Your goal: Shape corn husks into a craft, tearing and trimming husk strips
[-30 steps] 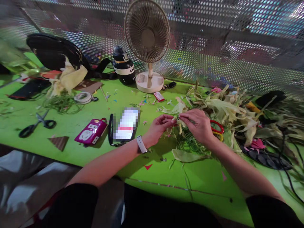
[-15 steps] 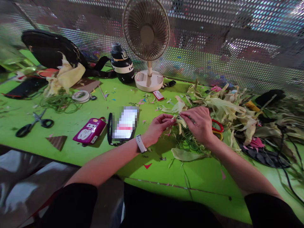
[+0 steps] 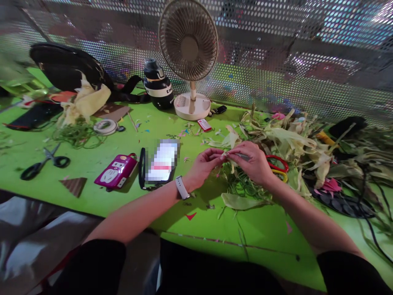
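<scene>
We pinch a small pale scrap (image 3: 225, 155) between narrowed fingertips of our left hand (image 3: 205, 167) and right hand (image 3: 254, 164), seemingly for fine control; it is near green strings (image 3: 247, 186), beside husks (image 3: 285, 139).

My one head-worn feed, looking forward and down across the green table (image 3: 215, 225), from close above its near edge, the left hand (image 3: 206, 166) and right hand (image 3: 251, 162) just right of my centre, the perforated wall (image 3: 260, 78) spanning the top.
</scene>
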`<control>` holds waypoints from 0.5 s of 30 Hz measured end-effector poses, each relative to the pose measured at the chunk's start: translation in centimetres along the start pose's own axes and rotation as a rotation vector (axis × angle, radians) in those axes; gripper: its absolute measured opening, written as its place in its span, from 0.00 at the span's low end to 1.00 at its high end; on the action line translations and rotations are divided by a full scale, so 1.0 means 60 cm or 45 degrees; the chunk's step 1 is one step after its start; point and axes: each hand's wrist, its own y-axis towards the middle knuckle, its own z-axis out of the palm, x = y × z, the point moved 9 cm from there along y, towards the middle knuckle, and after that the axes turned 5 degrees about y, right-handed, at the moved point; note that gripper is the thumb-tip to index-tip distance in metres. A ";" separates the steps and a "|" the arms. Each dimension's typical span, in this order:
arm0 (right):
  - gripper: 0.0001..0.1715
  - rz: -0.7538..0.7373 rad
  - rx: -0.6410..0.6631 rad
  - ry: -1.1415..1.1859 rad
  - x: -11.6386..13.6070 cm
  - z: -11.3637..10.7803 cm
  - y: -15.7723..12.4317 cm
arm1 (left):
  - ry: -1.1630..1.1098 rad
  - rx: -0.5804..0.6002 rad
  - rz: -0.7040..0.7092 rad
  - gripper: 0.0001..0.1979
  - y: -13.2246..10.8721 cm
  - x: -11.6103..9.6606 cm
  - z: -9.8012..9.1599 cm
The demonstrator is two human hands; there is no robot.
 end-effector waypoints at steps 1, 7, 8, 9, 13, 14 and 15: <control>0.07 0.031 0.021 0.049 -0.004 0.001 0.001 | 0.001 0.001 0.000 0.18 0.000 0.000 0.000; 0.07 0.137 -0.029 -0.034 -0.014 -0.008 0.003 | 0.075 -0.015 0.058 0.17 -0.004 -0.009 0.002; 0.08 0.127 -0.044 -0.064 -0.013 -0.010 0.002 | 0.089 -0.019 0.074 0.17 -0.005 -0.011 0.002; 0.08 0.108 -0.052 -0.088 -0.011 -0.010 0.001 | 0.101 -0.024 0.088 0.18 -0.005 -0.013 0.001; 0.07 -0.016 -0.055 -0.186 0.003 -0.006 -0.002 | 0.149 -0.038 0.109 0.18 -0.004 -0.014 -0.002; 0.07 -0.059 -0.056 -0.226 0.009 -0.005 -0.002 | 0.156 -0.037 0.108 0.18 -0.004 -0.013 -0.003; 0.07 -0.107 -0.057 -0.272 0.016 -0.003 -0.003 | 0.158 -0.036 0.109 0.18 -0.004 -0.013 -0.003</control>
